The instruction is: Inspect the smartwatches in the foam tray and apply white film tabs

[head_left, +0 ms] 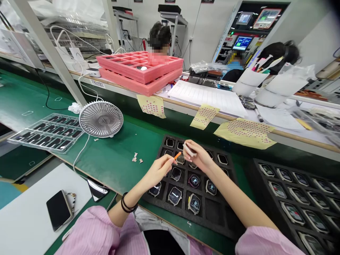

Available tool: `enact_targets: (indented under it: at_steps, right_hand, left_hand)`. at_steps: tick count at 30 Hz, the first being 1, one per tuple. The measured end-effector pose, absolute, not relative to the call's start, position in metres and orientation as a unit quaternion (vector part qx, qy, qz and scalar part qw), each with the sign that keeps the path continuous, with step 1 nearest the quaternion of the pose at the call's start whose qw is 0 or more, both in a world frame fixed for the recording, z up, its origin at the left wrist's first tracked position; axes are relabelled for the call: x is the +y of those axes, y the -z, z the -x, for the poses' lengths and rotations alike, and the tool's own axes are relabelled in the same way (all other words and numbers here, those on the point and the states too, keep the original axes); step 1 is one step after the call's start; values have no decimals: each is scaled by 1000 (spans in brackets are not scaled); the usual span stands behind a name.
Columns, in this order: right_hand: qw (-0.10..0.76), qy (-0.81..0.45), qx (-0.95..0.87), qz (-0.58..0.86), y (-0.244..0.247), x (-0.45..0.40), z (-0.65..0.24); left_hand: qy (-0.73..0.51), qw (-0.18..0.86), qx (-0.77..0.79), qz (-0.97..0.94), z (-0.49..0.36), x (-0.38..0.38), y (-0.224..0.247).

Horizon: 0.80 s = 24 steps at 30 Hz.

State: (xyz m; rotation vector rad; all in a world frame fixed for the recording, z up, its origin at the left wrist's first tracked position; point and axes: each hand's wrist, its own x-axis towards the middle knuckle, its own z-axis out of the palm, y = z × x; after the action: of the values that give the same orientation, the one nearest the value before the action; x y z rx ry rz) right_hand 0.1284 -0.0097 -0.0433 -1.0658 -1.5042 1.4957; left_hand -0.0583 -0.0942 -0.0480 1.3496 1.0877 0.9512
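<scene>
My left hand (160, 170) pinches a small orange tool (177, 155) whose kind I cannot make out. Just beside its tip, my right hand (201, 158) grips a smartwatch body (189, 150), pale-edged and tilted on its side. Both hands are raised over a black foam tray (183, 210) with square compartments. Smartwatches sit in many of these, among them one with a lit screen (174, 196) and one with a dial showing (194, 180). My hands and forearms hide part of the tray.
A second foam tray (256, 177) of watches lies at the right. Left are a round fan (101, 119), a clear tray of dark parts (47, 132), paper scraps (135, 157) and a phone (58, 210). Pink foam trays (140, 76) stand on the shelf; people sit beyond.
</scene>
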Motion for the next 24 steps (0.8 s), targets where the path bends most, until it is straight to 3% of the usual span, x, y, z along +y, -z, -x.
enact_targets:
  at_steps: [3,6,19,24]
  right_hand:
    - [388,-724,-482,305,32,-29,-113]
    - [401,-759,-429,281,26,-38,-106]
    - [431,-757,-400,285,27,-47,-97]
    - [456,-671,-490,319,31,-48,-101]
  left_hand:
    - [-412,561,439,-568,49,-95,44]
    - [-420,532,446,-584,49,-97,40]
    - [-429,487,460,-606,51,-102,39]
    - [-407,493,472,-607,57,-104,32]
